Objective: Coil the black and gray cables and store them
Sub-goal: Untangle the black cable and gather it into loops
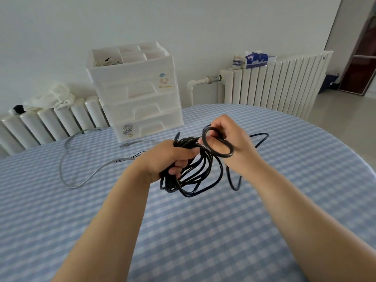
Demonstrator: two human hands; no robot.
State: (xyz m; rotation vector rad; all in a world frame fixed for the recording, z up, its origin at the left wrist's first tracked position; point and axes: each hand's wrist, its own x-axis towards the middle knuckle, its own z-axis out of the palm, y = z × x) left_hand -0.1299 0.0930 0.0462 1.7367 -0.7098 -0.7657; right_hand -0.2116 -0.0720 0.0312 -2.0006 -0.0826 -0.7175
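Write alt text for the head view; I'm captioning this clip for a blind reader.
A person's left hand grips a bundle of black cable coils above a blue checked table while the right hand holds a fresh loop. A gray cable lies loose at left, before a white drawer unit.

We record a domestic room. Evidence: a table under a blue-and-white checked tablecloth (183, 231); white panel radiators (274, 84) along a plain wall; a white plastic drawer organiser (140, 94) with cartoon stickers; a tissue box (257, 60) on the radiator; a dark wooden door (360, 64).
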